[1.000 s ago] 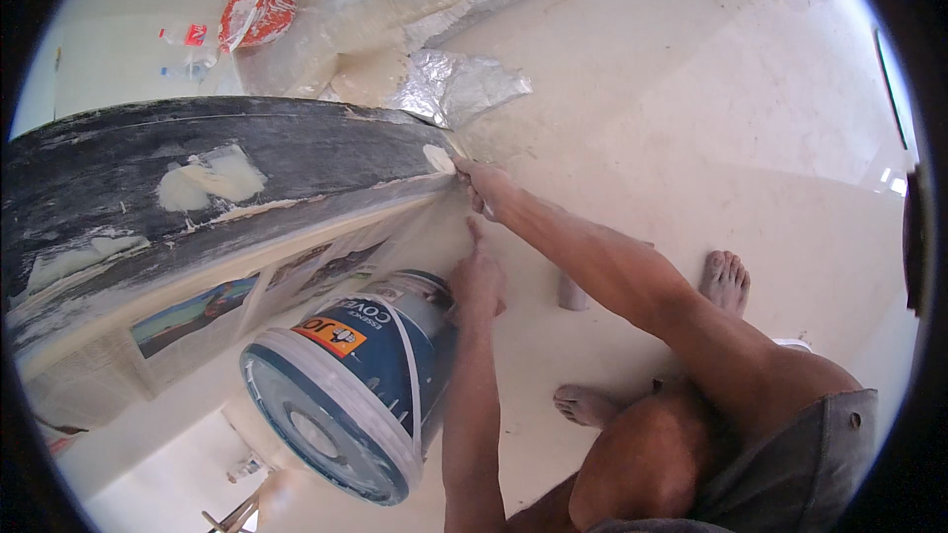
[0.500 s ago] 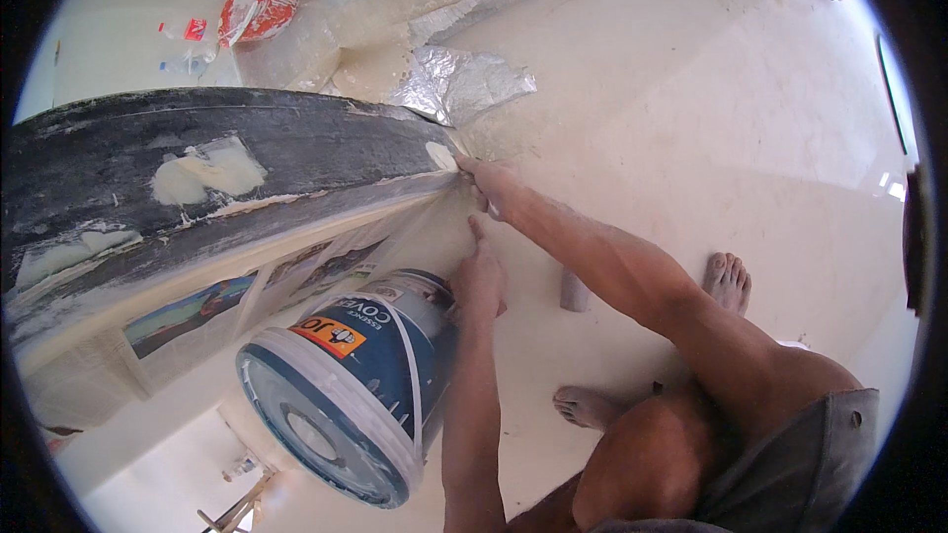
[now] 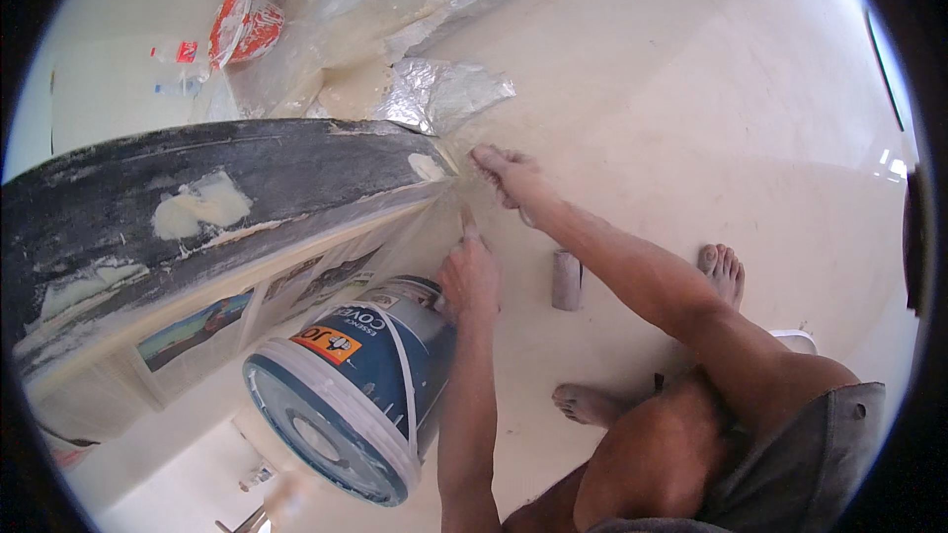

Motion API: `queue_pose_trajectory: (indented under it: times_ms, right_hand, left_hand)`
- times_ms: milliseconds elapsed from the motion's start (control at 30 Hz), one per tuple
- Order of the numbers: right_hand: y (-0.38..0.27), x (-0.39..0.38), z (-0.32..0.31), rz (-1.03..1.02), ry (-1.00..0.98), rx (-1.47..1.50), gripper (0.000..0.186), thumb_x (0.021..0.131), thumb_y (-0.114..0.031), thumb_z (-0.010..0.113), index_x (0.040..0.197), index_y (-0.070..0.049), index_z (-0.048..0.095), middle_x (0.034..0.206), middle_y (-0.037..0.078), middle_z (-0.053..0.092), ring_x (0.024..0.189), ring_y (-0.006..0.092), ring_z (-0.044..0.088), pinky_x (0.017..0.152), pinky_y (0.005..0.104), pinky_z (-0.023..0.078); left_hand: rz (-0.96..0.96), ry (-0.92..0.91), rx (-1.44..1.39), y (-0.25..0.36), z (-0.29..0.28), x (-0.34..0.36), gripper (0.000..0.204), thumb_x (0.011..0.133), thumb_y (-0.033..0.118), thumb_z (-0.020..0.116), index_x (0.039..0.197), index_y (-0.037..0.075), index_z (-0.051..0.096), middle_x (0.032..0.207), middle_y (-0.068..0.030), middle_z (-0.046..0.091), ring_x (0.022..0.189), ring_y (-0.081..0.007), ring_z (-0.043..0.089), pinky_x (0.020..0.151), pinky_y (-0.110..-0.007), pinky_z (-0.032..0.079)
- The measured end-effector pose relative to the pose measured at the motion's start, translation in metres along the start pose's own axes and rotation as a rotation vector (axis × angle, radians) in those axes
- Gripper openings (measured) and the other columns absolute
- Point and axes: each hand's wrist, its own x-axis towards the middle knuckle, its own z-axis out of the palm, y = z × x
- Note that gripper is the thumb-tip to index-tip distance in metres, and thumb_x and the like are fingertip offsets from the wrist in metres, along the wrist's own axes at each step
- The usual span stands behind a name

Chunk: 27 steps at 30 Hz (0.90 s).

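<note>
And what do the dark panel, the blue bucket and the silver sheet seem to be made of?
Dark panel: perhaps painted wood or cement board; the face is matt and scuffed, but its core is unclear.
Blue bucket: most likely plastic, with a smooth, moulded-looking wall.
Silver sheet: probably foil or foil-faced film, shiny and crinkled.

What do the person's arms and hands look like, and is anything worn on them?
Both the left hand and right hand are bare and look dusty, with no gloves. Both forearms are bare too: no sleeves, watch or cables show. A grey garment with a small dark round detail shows at lower right.
</note>
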Motion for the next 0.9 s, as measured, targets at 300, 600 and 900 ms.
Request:
queue_pose_trajectory:
  times_ms: [300, 600, 900]
  right_hand:
    - [-0.018, -0.014, -0.040, -0.082, 0.105, 0.076, 0.021, 0.085, -0.024, 0.068, 0.081, -0.006, 0.058, 0.065, 0.000, 0.053, 0.049, 0.0087, 0.046, 0.043, 0.0254, 0.033]
    - [-0.013, -0.012, -0.055, -0.131, 0.058, -0.066, 0.028, 0.084, -0.031, 0.067, 0.081, -0.004, 0.065, 0.067, 0.001, 0.059, 0.059, 0.0090, 0.053, 0.054, 0.0270, 0.043]
    - [0.003, -0.006, -0.052, -0.160, 0.104, -0.228, 0.034, 0.082, -0.035, 0.067, 0.083, -0.001, 0.067, 0.069, 0.005, 0.064, 0.065, 0.0134, 0.059, 0.060, 0.0316, 0.047]
  left_hand:
    - [-0.123, 0.259, 0.362, 0.018, -0.037, 0.041, 0.076, 0.088, 0.014, 0.054, 0.153, 0.012, 0.016, 0.072, -0.0092, 0.069, 0.061, -0.0238, 0.068, 0.053, -0.038, 0.053]
    - [-0.073, 0.225, 0.642, 0.021, -0.029, 0.051, 0.076, 0.087, 0.014, 0.055, 0.153, 0.007, 0.017, 0.073, -0.0024, 0.069, 0.062, -0.0151, 0.067, 0.054, -0.030, 0.053]
    - [-0.067, 0.206, 0.662, 0.022, -0.031, 0.054, 0.072, 0.088, 0.013, 0.053, 0.152, 0.011, 0.021, 0.070, -0.0029, 0.068, 0.059, -0.0174, 0.066, 0.052, -0.033, 0.053]
